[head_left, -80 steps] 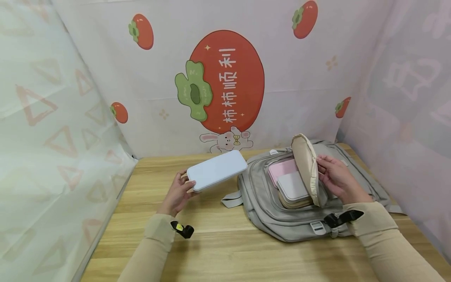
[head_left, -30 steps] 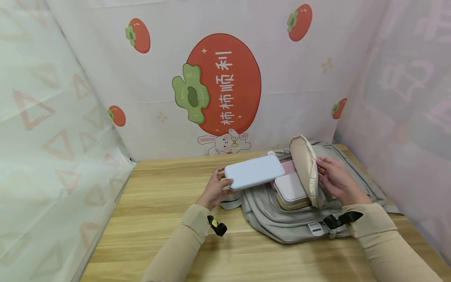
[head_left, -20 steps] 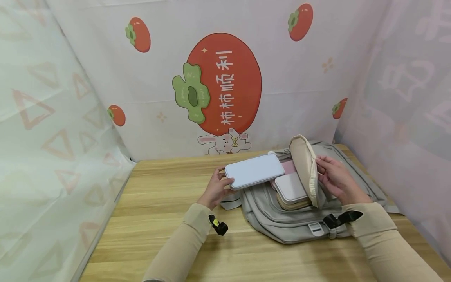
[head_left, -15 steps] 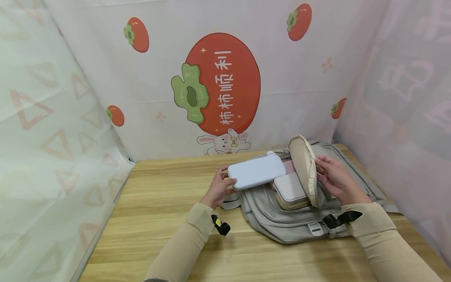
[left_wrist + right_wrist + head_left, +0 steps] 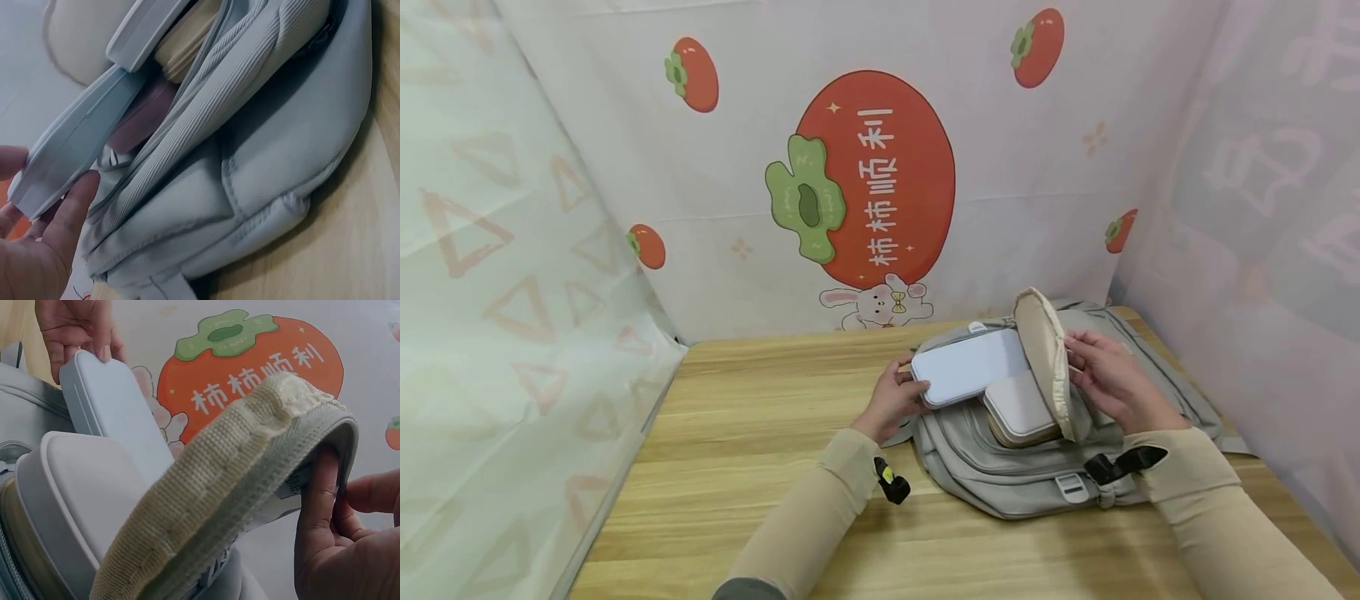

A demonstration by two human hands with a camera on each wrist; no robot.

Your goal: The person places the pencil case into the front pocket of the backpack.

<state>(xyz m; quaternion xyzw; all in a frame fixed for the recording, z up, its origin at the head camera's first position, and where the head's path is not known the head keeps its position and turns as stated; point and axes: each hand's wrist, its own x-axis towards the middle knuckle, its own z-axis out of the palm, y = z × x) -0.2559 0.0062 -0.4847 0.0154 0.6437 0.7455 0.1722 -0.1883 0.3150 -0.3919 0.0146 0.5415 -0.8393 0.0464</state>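
My left hand (image 5: 892, 402) grips the near left end of a flat, rounded light-blue case (image 5: 966, 364), thumb on top and fingers below. The case's far end lies in the open front pocket of a grey backpack (image 5: 992, 483), partly behind the pocket flap (image 5: 1047, 354). With its thumb and fingers, my right hand (image 5: 1108, 375) pinches the edge of that beige-lined flap and holds it raised. Beside the light-blue case sits a smaller white case (image 5: 1021, 404) in the pocket, over a beige case (image 5: 187, 40). A pink case (image 5: 144, 119) shows below the light-blue one in the left wrist view.
The backpack lies flat on the right part of a wooden table (image 5: 745, 442). A strap buckle (image 5: 1072, 488) hangs at its near side. Printed cloth walls (image 5: 1000, 158) stand behind the table and at both sides.
My left hand has carried the light-blue case rightward from over the table into the pocket opening, covering the pink case in the head view. The right hand keeps its hold on the flap.
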